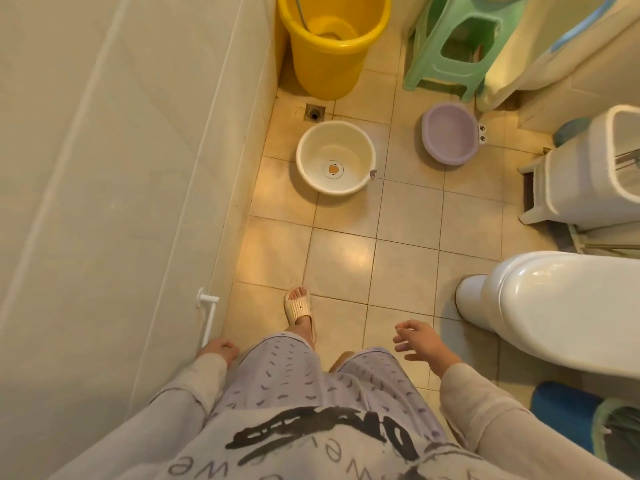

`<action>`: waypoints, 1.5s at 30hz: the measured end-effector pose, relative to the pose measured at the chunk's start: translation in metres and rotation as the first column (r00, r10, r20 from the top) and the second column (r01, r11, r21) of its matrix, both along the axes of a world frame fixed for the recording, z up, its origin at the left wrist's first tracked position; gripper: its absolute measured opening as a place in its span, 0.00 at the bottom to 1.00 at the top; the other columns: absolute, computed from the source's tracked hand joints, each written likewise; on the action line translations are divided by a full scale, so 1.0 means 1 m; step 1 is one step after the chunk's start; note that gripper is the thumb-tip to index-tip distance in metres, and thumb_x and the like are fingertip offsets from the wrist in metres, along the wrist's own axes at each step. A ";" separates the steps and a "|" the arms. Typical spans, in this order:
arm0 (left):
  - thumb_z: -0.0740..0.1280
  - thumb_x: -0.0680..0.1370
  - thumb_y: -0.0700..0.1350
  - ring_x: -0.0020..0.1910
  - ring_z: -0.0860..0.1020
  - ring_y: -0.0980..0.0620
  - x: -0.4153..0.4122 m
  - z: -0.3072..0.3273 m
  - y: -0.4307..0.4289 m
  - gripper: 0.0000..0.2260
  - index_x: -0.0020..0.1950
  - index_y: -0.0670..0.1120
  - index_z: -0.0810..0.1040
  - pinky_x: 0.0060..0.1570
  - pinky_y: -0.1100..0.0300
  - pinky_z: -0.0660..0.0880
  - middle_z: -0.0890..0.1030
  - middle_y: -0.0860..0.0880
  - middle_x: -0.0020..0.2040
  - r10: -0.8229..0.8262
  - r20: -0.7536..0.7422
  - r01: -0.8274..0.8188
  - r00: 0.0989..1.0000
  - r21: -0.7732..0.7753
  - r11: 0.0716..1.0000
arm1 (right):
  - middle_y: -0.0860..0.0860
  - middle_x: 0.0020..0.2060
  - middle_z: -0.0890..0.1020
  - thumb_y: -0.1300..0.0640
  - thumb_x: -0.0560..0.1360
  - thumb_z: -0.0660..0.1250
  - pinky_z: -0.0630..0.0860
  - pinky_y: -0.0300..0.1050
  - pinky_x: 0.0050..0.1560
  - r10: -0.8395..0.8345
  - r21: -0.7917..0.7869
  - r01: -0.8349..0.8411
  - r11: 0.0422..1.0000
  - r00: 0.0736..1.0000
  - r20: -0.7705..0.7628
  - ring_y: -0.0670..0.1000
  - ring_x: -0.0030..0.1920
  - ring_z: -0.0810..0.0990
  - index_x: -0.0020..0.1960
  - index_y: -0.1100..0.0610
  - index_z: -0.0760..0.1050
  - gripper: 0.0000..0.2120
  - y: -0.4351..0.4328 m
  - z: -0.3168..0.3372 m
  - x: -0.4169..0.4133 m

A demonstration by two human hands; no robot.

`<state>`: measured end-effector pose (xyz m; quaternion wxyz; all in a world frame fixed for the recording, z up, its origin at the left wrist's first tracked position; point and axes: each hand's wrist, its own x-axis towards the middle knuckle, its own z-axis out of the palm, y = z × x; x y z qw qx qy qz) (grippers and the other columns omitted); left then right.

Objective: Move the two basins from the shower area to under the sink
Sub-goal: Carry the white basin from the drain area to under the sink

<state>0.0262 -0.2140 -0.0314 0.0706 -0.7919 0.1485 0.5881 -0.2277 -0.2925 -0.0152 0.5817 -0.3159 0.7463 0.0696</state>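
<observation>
Two basins stand on the tiled floor ahead of me. The cream basin (335, 157) has a small cartoon print on its bottom and sits near the left wall, just below a floor drain (314, 112). The lilac basin (450, 133) rests further right, tilted slightly, beside a green stool. My left hand (220, 349) hangs low by the left wall with its fingers curled and nothing in it. My right hand (417, 344) is held out with fingers spread, holding nothing. Both hands are far from the basins.
A yellow bucket (332, 46) stands in the far corner, next to a green plastic stool (460, 43). A white bin (595, 171) and the toilet (561, 306) fill the right side. A white wall bracket (207, 315) sticks out at the left. My slippered foot (299, 308) is forward.
</observation>
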 end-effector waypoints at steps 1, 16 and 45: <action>0.58 0.79 0.46 0.55 0.78 0.40 0.036 0.013 -0.009 0.17 0.60 0.36 0.76 0.61 0.52 0.70 0.79 0.37 0.57 0.047 -0.023 -0.048 0.999 -0.007 0.999 | 0.56 0.42 0.79 0.58 0.78 0.59 0.73 0.45 0.38 -0.035 0.008 0.035 0.999 0.999 -0.010 0.53 0.39 0.77 0.56 0.61 0.74 0.11 -0.005 -0.001 0.002; 0.61 0.78 0.40 0.33 0.74 0.53 0.129 0.040 -0.209 0.06 0.42 0.44 0.74 0.34 0.62 0.69 0.77 0.45 0.45 0.156 -0.069 -0.169 0.985 -0.257 0.952 | 0.59 0.47 0.79 0.56 0.79 0.58 0.74 0.47 0.44 -0.156 0.059 0.162 0.985 0.984 -0.089 0.57 0.45 0.78 0.59 0.63 0.72 0.13 -0.091 0.004 0.004; 0.62 0.76 0.40 0.45 0.77 0.49 0.135 -0.011 -0.405 0.07 0.51 0.43 0.78 0.46 0.61 0.69 0.82 0.42 0.57 0.133 0.019 -0.131 0.991 -0.108 0.986 | 0.58 0.45 0.80 0.59 0.78 0.58 0.71 0.42 0.36 0.133 0.038 -0.132 0.991 0.990 -0.035 0.54 0.41 0.78 0.58 0.62 0.75 0.13 -0.384 -0.011 0.058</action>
